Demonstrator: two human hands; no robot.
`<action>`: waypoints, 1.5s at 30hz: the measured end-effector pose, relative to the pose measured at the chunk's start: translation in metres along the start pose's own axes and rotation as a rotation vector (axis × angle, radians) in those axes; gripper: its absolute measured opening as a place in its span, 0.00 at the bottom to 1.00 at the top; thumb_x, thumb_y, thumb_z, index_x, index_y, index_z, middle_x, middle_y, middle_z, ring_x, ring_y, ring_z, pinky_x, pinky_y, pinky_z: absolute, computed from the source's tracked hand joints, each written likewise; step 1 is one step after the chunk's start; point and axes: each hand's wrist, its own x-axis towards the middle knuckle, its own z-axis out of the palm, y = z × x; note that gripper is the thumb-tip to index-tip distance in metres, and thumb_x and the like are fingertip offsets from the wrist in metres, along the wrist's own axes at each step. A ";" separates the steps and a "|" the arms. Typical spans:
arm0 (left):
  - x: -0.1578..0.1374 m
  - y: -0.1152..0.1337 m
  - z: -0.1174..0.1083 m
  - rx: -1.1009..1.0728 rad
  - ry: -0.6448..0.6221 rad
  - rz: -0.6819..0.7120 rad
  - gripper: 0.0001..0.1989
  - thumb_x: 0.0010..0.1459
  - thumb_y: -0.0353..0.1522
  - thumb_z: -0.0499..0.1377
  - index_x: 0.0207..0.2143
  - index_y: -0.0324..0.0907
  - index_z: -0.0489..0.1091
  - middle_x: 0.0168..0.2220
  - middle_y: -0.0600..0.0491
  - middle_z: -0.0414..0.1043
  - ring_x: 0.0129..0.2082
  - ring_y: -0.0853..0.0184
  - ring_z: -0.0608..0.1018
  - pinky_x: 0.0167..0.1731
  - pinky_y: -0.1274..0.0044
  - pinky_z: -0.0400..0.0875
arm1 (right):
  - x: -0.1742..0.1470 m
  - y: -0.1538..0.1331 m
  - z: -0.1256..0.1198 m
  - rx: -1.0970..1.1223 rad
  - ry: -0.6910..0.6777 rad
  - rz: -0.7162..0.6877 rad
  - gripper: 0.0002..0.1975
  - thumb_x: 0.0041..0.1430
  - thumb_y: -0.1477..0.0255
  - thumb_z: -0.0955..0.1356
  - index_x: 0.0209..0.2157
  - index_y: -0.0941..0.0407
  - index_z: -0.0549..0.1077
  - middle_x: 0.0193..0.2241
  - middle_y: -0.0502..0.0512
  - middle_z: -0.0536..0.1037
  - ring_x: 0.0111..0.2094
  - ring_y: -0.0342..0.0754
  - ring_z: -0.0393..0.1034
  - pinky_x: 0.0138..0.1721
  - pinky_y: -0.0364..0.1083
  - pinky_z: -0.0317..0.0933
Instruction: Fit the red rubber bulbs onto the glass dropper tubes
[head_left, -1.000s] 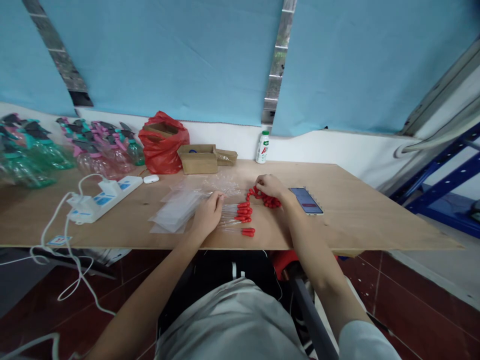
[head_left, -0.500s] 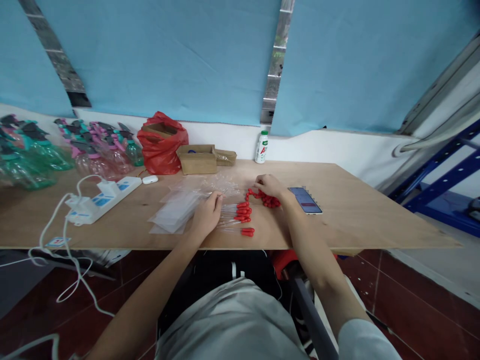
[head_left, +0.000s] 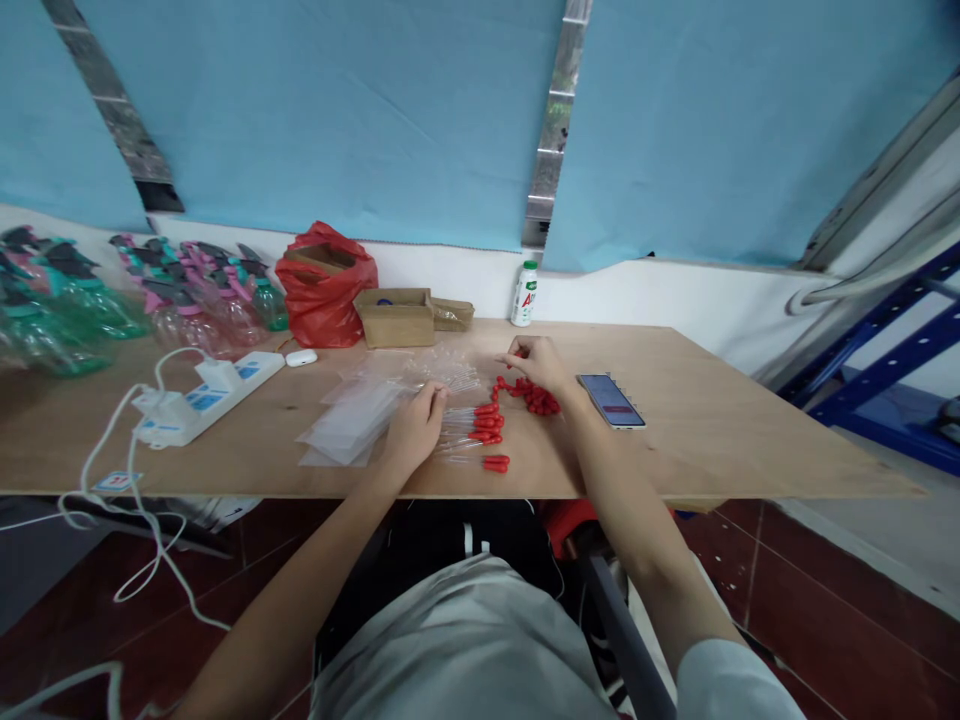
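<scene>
Several glass droppers with red rubber bulbs (head_left: 491, 420) lie in a row near the table's front edge, tubes pointing left. My left hand (head_left: 415, 428) rests just left of them, thumb and fingers pinched together; what they hold, if anything, I cannot make out. My right hand (head_left: 544, 365) hovers over a pile of loose red rubber bulbs (head_left: 541, 398), its fingers pinching a small red bulb (head_left: 520, 353). Beyond my left hand lie loose glass tubes (head_left: 459, 378) without bulbs. Clear plastic bags (head_left: 349, 428) are stacked to its left.
A phone (head_left: 611, 400) lies right of my right forearm. At the back stand a white bottle (head_left: 524, 295), a cardboard box (head_left: 395, 320) and a red plastic bag (head_left: 324, 300). Leftward are a power strip (head_left: 214, 400) with cables, a white case (head_left: 301, 357) and several spray bottles (head_left: 195, 325).
My right hand has lifted off the pile of red bulbs and turned slightly, with a red bulb now showing at its fingers. My left hand has hardly moved.
</scene>
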 end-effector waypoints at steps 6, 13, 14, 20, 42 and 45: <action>-0.001 0.004 -0.002 0.022 -0.006 0.003 0.15 0.77 0.41 0.49 0.47 0.47 0.74 0.40 0.50 0.82 0.41 0.57 0.82 0.41 0.71 0.68 | -0.002 -0.014 0.014 0.243 0.002 0.025 0.31 0.53 0.41 0.75 0.23 0.55 0.69 0.20 0.47 0.70 0.24 0.43 0.58 0.28 0.44 0.53; -0.002 0.008 -0.005 0.030 -0.013 0.003 0.15 0.78 0.40 0.48 0.46 0.47 0.73 0.36 0.51 0.80 0.38 0.59 0.80 0.40 0.71 0.66 | -0.009 -0.031 0.034 0.475 -0.149 -0.031 0.21 0.55 0.52 0.80 0.34 0.55 0.78 0.30 0.50 0.81 0.29 0.44 0.69 0.33 0.44 0.62; -0.002 0.008 -0.005 0.027 -0.012 0.002 0.16 0.78 0.40 0.48 0.46 0.47 0.73 0.35 0.51 0.80 0.37 0.59 0.80 0.39 0.71 0.66 | -0.010 -0.033 0.036 0.494 -0.183 -0.032 0.20 0.55 0.54 0.79 0.35 0.55 0.79 0.32 0.51 0.83 0.31 0.45 0.71 0.35 0.44 0.64; -0.002 0.011 -0.006 0.028 0.004 0.005 0.16 0.78 0.41 0.48 0.45 0.46 0.73 0.34 0.51 0.78 0.35 0.59 0.79 0.38 0.71 0.65 | -0.013 -0.042 0.044 0.560 -0.286 -0.022 0.17 0.57 0.60 0.79 0.44 0.55 0.82 0.43 0.55 0.86 0.43 0.48 0.79 0.50 0.48 0.70; 0.001 0.003 -0.005 -0.094 0.043 0.058 0.18 0.75 0.42 0.53 0.47 0.45 0.82 0.40 0.50 0.85 0.36 0.60 0.83 0.40 0.71 0.71 | -0.017 -0.044 0.047 0.628 -0.347 0.010 0.16 0.56 0.60 0.80 0.40 0.57 0.83 0.35 0.55 0.86 0.36 0.47 0.79 0.43 0.47 0.72; 0.001 0.002 -0.004 -0.114 0.032 0.047 0.19 0.74 0.43 0.54 0.47 0.45 0.83 0.42 0.50 0.86 0.38 0.59 0.84 0.41 0.71 0.73 | -0.017 -0.044 0.047 0.610 -0.340 0.009 0.16 0.57 0.60 0.79 0.39 0.57 0.83 0.33 0.54 0.85 0.35 0.47 0.78 0.41 0.47 0.71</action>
